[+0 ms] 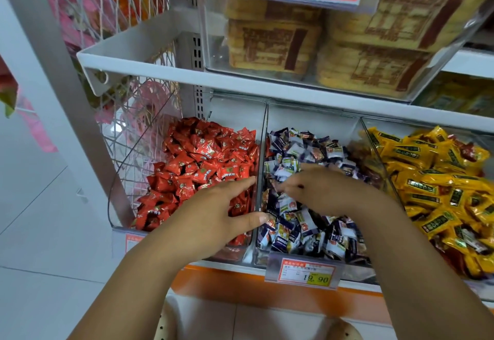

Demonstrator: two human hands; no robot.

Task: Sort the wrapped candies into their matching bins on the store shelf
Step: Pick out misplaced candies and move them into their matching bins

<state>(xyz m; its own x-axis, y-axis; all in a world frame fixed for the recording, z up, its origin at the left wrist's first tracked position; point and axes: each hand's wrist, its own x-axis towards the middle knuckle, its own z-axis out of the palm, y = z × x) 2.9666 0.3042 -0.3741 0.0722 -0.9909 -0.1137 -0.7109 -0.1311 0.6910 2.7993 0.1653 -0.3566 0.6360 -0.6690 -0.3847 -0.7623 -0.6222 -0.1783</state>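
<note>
Three clear bins stand side by side on the lower shelf. The left bin holds red wrapped candies. The middle bin is full of purple-and-white wrapped candies. The right bin is filled with yellow wrapped candies. My left hand lies flat over the red candies, fingers straight, its fingertips reaching the divider. My right hand is in the middle bin with its fingers curled down among the purple candies; whether it holds one is hidden.
A price tag reading 19.90 hangs on the middle bin's front. The shelf above carries a clear box of biscuit packs. A white wire rack stands at the left. Pale floor tiles lie below.
</note>
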